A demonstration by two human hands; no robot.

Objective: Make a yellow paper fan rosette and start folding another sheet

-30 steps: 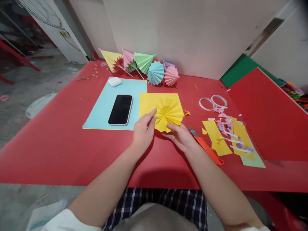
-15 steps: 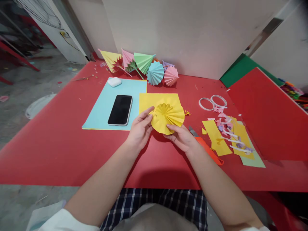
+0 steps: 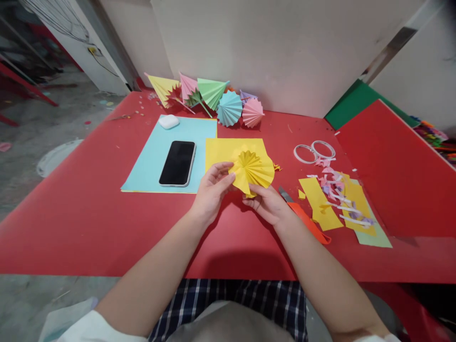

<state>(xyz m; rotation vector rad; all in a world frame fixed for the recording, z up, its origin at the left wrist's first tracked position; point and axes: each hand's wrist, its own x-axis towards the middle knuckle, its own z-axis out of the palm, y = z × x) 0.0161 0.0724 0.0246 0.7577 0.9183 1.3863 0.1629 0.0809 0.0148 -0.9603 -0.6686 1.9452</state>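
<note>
A pleated yellow paper circle [image 3: 257,170] is held above the red table, its folds fanning out from a raised centre. My left hand [image 3: 216,186] pinches its left edge between thumb and fingers. At the lower edge, my right hand [image 3: 266,202] grips it with the thumb on top and the fingers underneath. Behind it lies a flat sheet of yellow paper [image 3: 221,148]. Scissors with orange handles [image 3: 308,223] rest by my right wrist, partly covered by it. The underside of the circle is hidden.
Left lies a black-screened phone [image 3: 178,163] on light blue paper [image 3: 142,166], with a white case [image 3: 168,122] above. Folded paper umbrellas [image 3: 213,92] line the wall. Tape rolls [image 3: 323,149], yellow scraps [image 3: 322,209] and a red board [image 3: 399,175] are at right.
The left part of the paper circle has been gathered inward, so its outline is narrower and the pleats stand up more. My left hand has shifted slightly to the right.
</note>
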